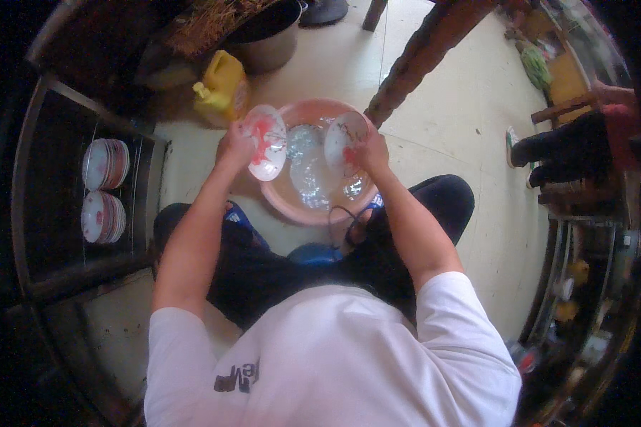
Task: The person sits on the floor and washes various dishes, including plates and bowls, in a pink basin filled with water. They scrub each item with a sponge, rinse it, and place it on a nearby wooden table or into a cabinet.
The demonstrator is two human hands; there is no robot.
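My left hand (238,145) grips a white plate with a red floral pattern (270,155) by its outer edge, tilted at the left rim of a pink plastic basin (288,213). A second patterned white plate (337,140) is held in my right hand (371,153) over the basin's right side. The two plates are apart. Cloudy water (288,188) fills part of the basin between them, and light glares off its surface. A pale round shape shows in the water; I cannot tell what it is.
Left, a dark cabinet holds two rows of upright plates (102,218). A yellow plastic jug (221,88) and a large metal pot (267,48) stand beyond the basin. A wooden post (422,58) rises behind it. Someone in dark trousers (566,144) is at the right.
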